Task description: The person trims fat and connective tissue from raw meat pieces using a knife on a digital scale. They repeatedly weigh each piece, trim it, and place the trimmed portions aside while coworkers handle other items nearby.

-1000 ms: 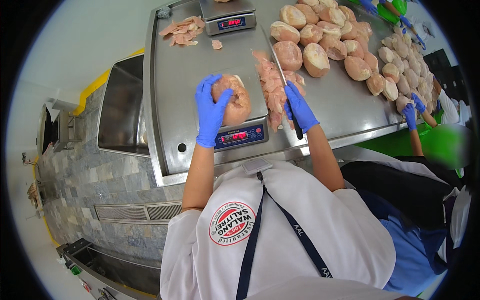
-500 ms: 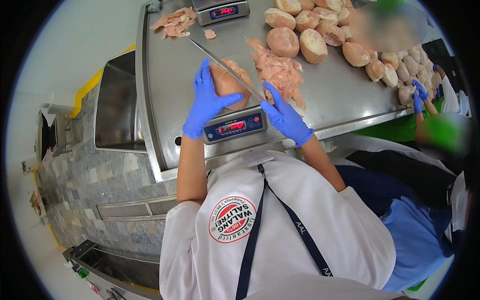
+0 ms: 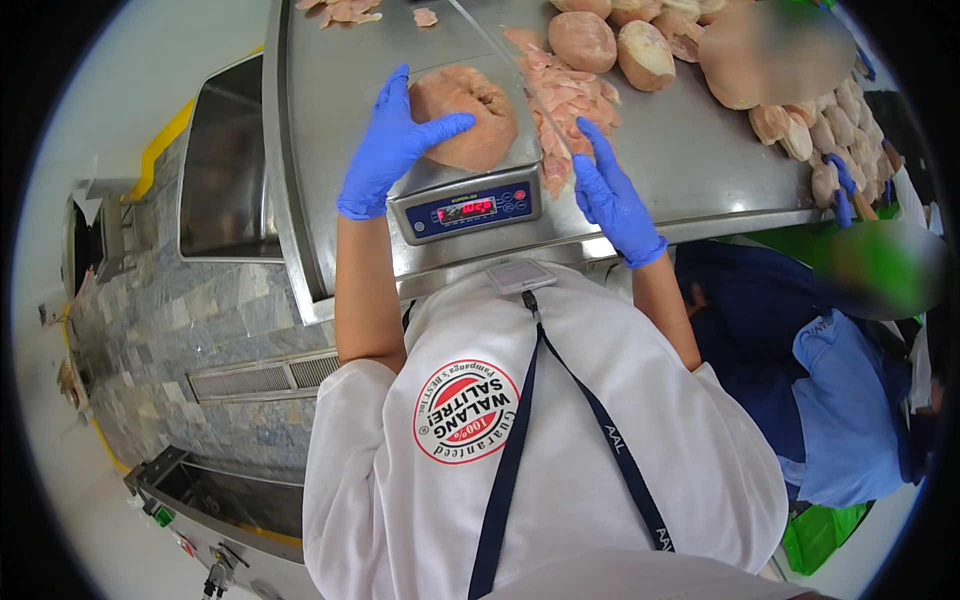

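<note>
A large rounded lump of pale pink meat [image 3: 462, 120] sits on a small digital scale [image 3: 432, 226] with a lit red display. My left hand [image 3: 390, 150], in a blue glove, is at the lump's left side, fingers spread and thumb across its near edge. To the right, my gloved right hand [image 3: 615, 195] is closed on a long knife [image 3: 537, 97]; the grip is hidden in the fingers. The blade slants away to the far left, past the lump's right side. Beyond it lies a pile of thin meat slices [image 3: 568, 90].
More meat lumps [image 3: 583, 42] crowd the far right of the steel table [image 3: 700, 165]. Several slices [image 3: 345, 10] and one small scrap [image 3: 426, 17] lie at the far left. A steel basin [image 3: 225, 170] stands left of the table. Another person's blue-gloved hand [image 3: 842, 190] is at the right.
My right hand and the knife have moved right, off the top of the lump. My left hand has shifted slightly left. The whole view has tilted, so the table sits higher.
</note>
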{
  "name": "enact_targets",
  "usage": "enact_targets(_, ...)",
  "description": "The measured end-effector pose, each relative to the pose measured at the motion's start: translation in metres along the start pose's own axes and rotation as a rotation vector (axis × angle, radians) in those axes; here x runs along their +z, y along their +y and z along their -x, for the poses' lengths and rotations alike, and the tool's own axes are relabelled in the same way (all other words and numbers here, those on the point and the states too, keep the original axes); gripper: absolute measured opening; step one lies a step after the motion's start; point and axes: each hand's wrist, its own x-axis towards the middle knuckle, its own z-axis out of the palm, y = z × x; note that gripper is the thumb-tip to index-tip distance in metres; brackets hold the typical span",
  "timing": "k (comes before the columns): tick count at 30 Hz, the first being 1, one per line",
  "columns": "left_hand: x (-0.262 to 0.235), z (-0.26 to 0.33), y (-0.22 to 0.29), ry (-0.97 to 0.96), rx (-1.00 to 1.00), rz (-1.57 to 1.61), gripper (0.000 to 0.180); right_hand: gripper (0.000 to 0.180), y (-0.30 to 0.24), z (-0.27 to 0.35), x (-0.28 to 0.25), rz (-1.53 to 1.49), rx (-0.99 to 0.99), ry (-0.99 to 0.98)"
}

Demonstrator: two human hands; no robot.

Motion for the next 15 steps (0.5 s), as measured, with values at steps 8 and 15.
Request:
enact_targets(8,0.015,-0.02,-0.039,-0.15,0.108,0.04,0.096,0.085,-0.001,-0.004,0.013,0.37,-0.093,-0.052)
enact_targets(15,0.008,-0.011,-0.014,-0.199,0.059,0.158,0.096,0.086,-0.003,-0.016,0.03,0.306,-0.145,-0.06)
